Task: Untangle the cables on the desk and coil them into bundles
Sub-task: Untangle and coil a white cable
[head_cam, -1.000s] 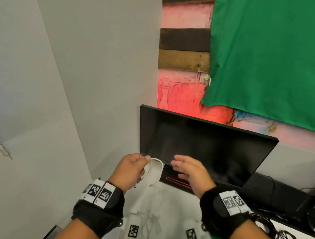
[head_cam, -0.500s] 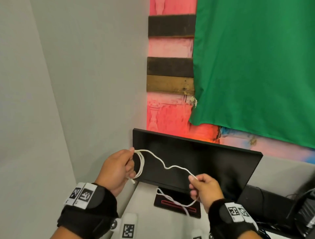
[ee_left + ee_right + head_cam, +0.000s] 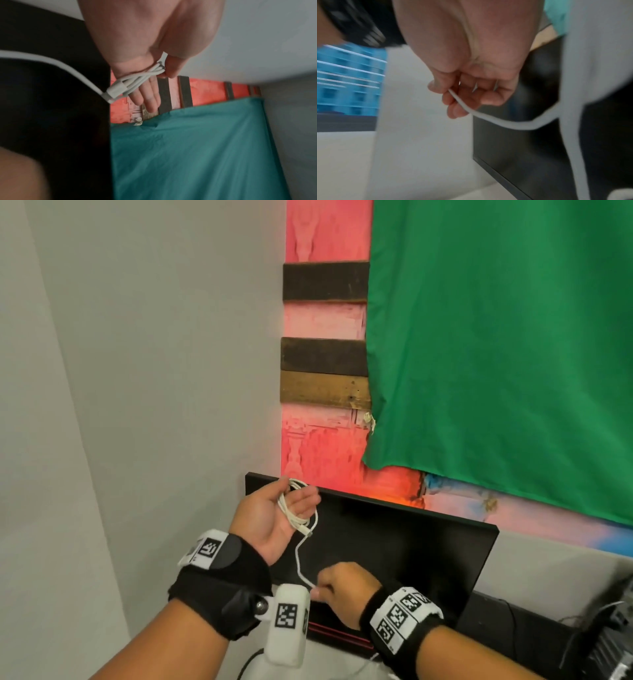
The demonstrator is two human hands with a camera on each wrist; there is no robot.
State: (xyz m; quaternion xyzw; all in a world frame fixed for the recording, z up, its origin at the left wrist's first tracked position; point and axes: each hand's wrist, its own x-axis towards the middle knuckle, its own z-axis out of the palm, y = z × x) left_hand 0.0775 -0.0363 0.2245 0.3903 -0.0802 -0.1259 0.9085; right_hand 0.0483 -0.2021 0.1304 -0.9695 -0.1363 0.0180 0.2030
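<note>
A thin white cable (image 3: 291, 510) lies coiled in several loops across my left hand (image 3: 274, 515), palm turned up in front of the monitor's top left corner. The left wrist view shows the thumb pinching the white cable (image 3: 137, 79) loops against the fingers (image 3: 145, 97), with a white plug end beside them. One free strand (image 3: 298, 559) hangs down to my right hand (image 3: 339, 583), lower and in front of the screen. There the thumb and forefinger (image 3: 440, 86) pinch the white cable (image 3: 488, 117) near its end.
A black monitor (image 3: 411, 549) stands on the white desk (image 3: 342, 669) against the wall. A green cloth (image 3: 496, 354) hangs above it on a pink panel. Dark cables and black equipment (image 3: 582, 628) sit at the lower right. A grey wall (image 3: 137, 371) is on the left.
My left hand has risen and turned palm up with more loops on it. The right hand has dropped lower and nearer, so the strand between the hands is shorter.
</note>
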